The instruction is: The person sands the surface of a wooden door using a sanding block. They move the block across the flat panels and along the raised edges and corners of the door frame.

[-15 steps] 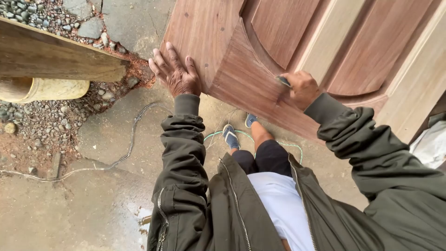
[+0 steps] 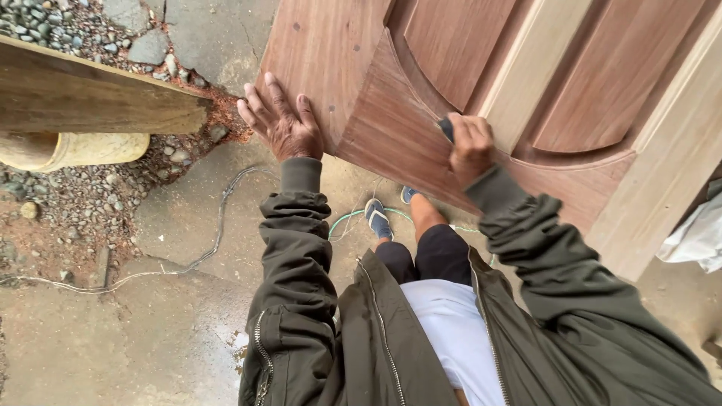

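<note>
A reddish-brown panelled wooden door (image 2: 353, 53) lies raised in front of me, with curved recessed panels and paler rails. My left hand (image 2: 280, 120) rests flat on its near left corner, fingers spread, holding nothing. My right hand (image 2: 470, 143) is closed on a small dark sanding pad (image 2: 446, 126), pressing it against the curved edge of the panel. Only a tip of the pad shows above my fingers. Both sleeves are dark olive.
A thick wooden plank (image 2: 90, 94) lies over a yellowish cylinder (image 2: 75, 149) at the left. A thin cable (image 2: 218, 225) and a green cord (image 2: 346, 218) trail across the concrete near my feet. Gravel borders the far left; a white bag (image 2: 696, 233) sits right.
My right hand has slid the pad left and up along the panel's curve. My left hand stays on the corner. The view has shifted slightly.
</note>
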